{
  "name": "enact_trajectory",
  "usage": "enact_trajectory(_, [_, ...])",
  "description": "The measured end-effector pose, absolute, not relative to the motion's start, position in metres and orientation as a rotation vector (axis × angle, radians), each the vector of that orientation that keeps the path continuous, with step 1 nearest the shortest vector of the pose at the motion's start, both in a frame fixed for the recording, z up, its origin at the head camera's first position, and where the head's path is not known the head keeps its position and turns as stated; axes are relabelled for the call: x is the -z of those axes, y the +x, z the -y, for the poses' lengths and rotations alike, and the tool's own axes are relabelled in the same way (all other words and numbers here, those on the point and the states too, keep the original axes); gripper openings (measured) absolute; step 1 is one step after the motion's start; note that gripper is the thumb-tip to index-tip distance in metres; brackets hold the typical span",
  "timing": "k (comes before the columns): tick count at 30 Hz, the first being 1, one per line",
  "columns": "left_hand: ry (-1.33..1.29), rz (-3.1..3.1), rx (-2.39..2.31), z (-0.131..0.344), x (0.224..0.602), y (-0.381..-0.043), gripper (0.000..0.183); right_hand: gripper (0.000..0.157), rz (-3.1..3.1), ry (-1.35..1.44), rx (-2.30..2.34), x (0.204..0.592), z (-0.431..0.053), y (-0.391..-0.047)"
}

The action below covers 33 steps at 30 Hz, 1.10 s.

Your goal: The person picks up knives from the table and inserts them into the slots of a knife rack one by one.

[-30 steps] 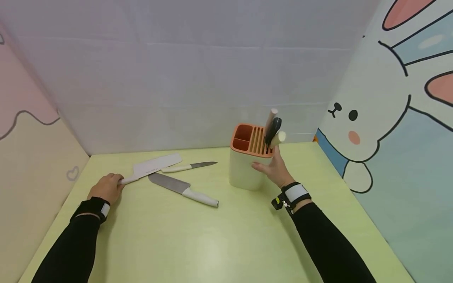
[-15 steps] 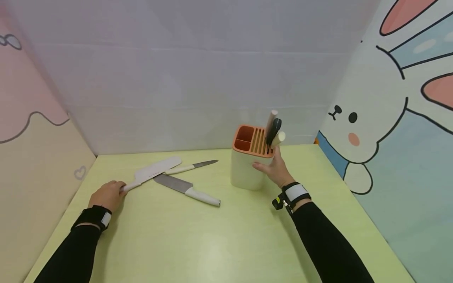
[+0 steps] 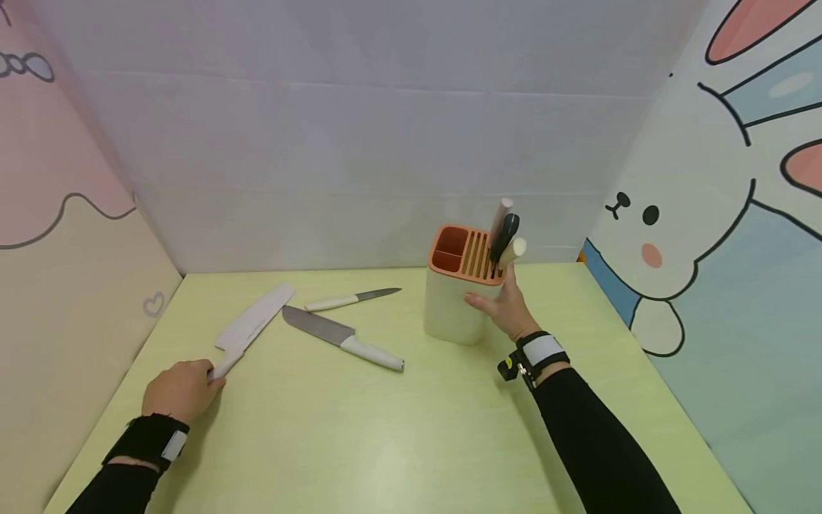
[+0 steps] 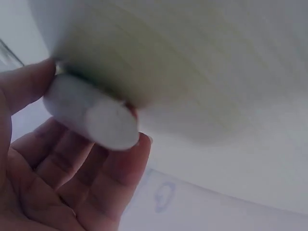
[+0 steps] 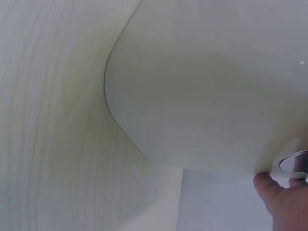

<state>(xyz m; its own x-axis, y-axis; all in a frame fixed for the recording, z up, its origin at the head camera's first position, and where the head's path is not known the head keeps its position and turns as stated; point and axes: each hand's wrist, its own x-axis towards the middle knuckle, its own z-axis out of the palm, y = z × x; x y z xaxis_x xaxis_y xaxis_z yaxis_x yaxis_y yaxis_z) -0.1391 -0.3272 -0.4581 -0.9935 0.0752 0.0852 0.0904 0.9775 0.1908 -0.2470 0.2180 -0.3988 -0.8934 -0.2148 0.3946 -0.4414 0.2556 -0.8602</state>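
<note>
1. At my far left stands a pink-and-cream wall (image 3: 83, 300) with a small heart outline on its lower part.
2. Next comes my left hand (image 3: 182, 391), in a black wristband (image 3: 148, 441). Its thumb lies on one side and its fingers curl from the other, pinching the white handle of the cleaver (image 3: 255, 318); my left wrist view shows the handle's rounded butt facing out.
3. The cleaver's pale blade slants up and away to the right over the yellow-green table (image 3: 359, 442). I cannot tell whether all of it rests there.
4. Just right of that blade lies the broad grey-bladed knife (image 3: 343, 339), its white handle towards the right and nearer me.
5. Behind it, close by, lies the small knife (image 3: 353, 298), its point to the right.
6. Further right, the white knife holder (image 3: 452, 307) stands upright under its orange slotted top, with a pinkish handle (image 3: 501, 220), a black handle (image 3: 504, 237) and a cream handle (image 3: 513, 250) poking from its right end.
7. My right hand (image 3: 506, 308) grips the holder's right side, thumb across the front, some fingers hidden.
8. Beyond is a wall with a painted rabbit (image 3: 693, 228).
</note>
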Motion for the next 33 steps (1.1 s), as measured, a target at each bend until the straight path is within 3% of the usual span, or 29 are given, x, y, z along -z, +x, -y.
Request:
enact_trajectory(6, [-0.149,3.153,0.298,0.302,0.456,-0.130,0.039,0.103,2.319,0.615,-1.702,0.400,-0.218,-0.247])
enact_trajectory(11, [-0.175,3.252,0.297,0.272,0.453,-0.126,0.042,0.104,2.321,0.624,-1.690,0.401,-0.217,-0.247])
enact_trajectory(21, [-0.431,3.176,0.219,0.229,0.448,-0.125,0.026,0.103,2.325,0.619,-1.677,0.401,-0.216,-0.247])
enact_trajectory(25, [-0.678,3.098,0.285,0.220,0.441,-0.129,0.008,0.103,2.329,0.615,-1.676,0.400,-0.217,-0.247])
enact_trajectory(30, [-1.112,2.981,0.333,0.215,0.441,-0.134,0.052,0.103,2.324,0.619,-1.688,0.401,-0.216,-0.247])
enact_trajectory(33, [-1.237,2.954,0.303,0.212,0.446,-0.136,0.050,0.104,2.325,0.617,-1.694,0.401,-0.215,-0.247])
